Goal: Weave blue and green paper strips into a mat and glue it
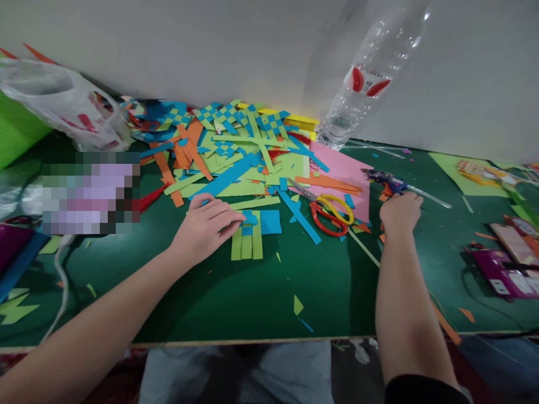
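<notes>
My left hand is closed at the left edge of a small woven paper piece, thumb and fingertips pinching it against the table. Green strips hang down from the weave, and a blue tab sticks out to its right. Over on the right, my right hand is wrapped round a dark blue glue gun. Its grimy nozzle points left, and a clear glue stick juts out behind it. My fingers hide most of its grip. Between my hands lie scissors with red and yellow handles, blades slightly apart.
Behind my hands spreads a heap of paper strips and woven pieces. Pink paper lies under the scissors. A clear plastic bottle leans at the wall. A white plastic bag stands left, above a blurred-out device with a cable.
</notes>
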{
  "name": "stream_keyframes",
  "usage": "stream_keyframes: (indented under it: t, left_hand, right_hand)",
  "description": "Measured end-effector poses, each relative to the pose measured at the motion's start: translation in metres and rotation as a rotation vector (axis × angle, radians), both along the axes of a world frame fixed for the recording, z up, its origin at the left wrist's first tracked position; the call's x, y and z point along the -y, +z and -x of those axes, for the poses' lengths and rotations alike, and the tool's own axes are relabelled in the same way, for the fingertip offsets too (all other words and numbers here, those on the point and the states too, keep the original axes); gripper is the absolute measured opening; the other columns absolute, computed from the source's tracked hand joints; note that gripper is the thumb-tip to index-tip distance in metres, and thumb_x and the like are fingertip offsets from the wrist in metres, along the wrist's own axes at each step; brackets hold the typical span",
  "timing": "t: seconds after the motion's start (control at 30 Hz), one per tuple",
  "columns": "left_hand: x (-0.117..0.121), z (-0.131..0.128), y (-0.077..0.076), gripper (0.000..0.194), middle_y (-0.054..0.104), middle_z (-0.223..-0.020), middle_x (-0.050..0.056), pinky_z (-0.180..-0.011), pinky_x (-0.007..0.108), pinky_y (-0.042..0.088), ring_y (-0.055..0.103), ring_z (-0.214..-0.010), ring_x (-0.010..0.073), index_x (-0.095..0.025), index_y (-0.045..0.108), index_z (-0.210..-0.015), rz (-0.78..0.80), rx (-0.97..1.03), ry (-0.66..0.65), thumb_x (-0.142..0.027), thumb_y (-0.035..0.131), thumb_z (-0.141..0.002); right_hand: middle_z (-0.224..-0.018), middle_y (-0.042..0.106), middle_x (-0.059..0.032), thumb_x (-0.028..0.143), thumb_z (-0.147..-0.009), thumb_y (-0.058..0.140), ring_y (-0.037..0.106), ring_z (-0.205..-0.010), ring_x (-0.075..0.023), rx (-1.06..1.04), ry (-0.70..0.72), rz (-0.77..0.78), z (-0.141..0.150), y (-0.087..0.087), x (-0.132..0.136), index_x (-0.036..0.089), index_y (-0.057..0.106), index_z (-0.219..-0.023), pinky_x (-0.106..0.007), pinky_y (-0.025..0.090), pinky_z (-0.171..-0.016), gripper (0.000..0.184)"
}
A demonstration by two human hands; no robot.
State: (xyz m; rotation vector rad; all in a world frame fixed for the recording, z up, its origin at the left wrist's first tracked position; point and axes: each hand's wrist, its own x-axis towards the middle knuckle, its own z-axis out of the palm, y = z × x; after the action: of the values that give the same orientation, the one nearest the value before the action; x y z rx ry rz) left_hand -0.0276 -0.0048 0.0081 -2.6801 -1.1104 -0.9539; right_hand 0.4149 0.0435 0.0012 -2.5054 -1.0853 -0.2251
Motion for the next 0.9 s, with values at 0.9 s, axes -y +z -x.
stream_keyframes:
  t: [0.9]
  left_hand:
    - [0.001,0.0,0.002,0.011,0.073,-0.083,-0.002,-0.09,0.041,0.044,0.068,-0.075,0.0154,-0.027,0.064,-0.09,0.006,-0.003,0.04,-0.02,0.057,-0.093]
  right_hand:
    - [-0.115,0.067,-0.0209,0.032,-0.087,0.046,0.066,-0.099,-0.0349,0.325,1.052,0.031,0.145,0.021,0.036,0.008,0.053,-0.128,-0.043,0.055,-0.071,0.048]
